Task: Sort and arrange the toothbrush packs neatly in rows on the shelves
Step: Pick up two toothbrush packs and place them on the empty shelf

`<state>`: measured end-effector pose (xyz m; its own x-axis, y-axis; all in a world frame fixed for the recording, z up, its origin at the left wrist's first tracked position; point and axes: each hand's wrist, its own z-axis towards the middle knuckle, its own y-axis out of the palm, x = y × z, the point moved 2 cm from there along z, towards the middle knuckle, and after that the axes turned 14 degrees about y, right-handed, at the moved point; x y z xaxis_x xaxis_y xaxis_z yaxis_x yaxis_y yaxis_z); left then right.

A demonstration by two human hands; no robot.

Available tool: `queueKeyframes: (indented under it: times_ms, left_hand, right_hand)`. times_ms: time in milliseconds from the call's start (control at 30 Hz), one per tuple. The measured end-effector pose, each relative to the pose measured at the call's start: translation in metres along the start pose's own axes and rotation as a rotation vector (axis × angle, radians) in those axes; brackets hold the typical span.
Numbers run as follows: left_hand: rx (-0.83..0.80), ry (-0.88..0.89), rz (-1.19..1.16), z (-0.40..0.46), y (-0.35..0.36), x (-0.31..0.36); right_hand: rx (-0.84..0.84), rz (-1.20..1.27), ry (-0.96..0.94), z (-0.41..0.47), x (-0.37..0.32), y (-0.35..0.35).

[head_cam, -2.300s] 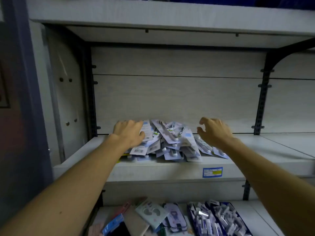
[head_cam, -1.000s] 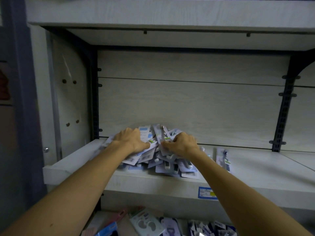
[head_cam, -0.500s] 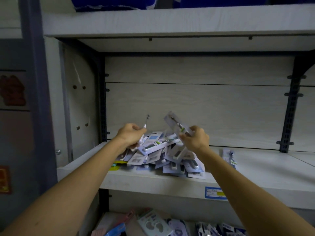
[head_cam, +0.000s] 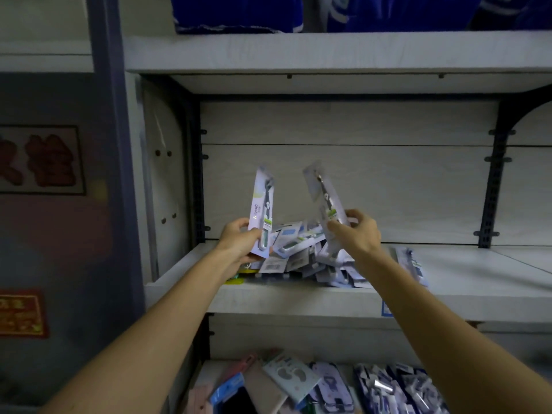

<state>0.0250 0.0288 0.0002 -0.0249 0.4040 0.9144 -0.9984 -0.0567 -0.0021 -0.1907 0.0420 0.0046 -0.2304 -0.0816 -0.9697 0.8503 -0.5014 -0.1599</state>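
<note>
The middle shelf point(head_cam: 298, 300) carried a loose heap of toothbrush packs point(head_cam: 301, 249) at its left part, lying crossed over one another, some with barcode backs up. One single pack point(head_cam: 413, 264) lay flat by itself just right of the heap. The lower shelf point(head_cam: 206, 372) held a jumble of other carded goods point(head_cam: 328, 386), too blurred to name. On the top shelf point(head_cam: 328, 52) stood blue packages point(head_cam: 239, 13), cut off by the frame.

The left hand point(head_cam: 242, 242) had its grip closed round the lower end of a left-hand pack point(head_cam: 263, 210), held nearly upright above the left edge of the heap. The right hand point(head_cam: 355, 231) pinched a right-hand pack point(head_cam: 327, 201) at its lower part, the pack tilted with its top leaning left. Both packs were raised clear of the heap and stood apart from each other.

To the right of the single pack the middle shelf ran on bare as far as the dark bracket upright point(head_cam: 493, 186). The heap reached close to the near edge of the shelf. At the left a white side panel point(head_cam: 161, 186) closed the bay, just beside the heap. Further left, a wall with red signs point(head_cam: 41, 159) showed dimly.
</note>
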Motion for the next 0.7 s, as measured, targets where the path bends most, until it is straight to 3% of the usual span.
queueKeyframes:
  times_ms: [267, 700]
  left_hand:
    - [-0.028, -0.009, -0.143, -0.028, 0.007, -0.016]
    - [-0.252, 0.189, -0.181, -0.115, 0.109, -0.031]
  right_hand:
    - [0.015, 0.078, 0.103, -0.052, 0.025, -0.025]
    - [0.193, 0.031, 0.04, -0.114, 0.081, -0.169]
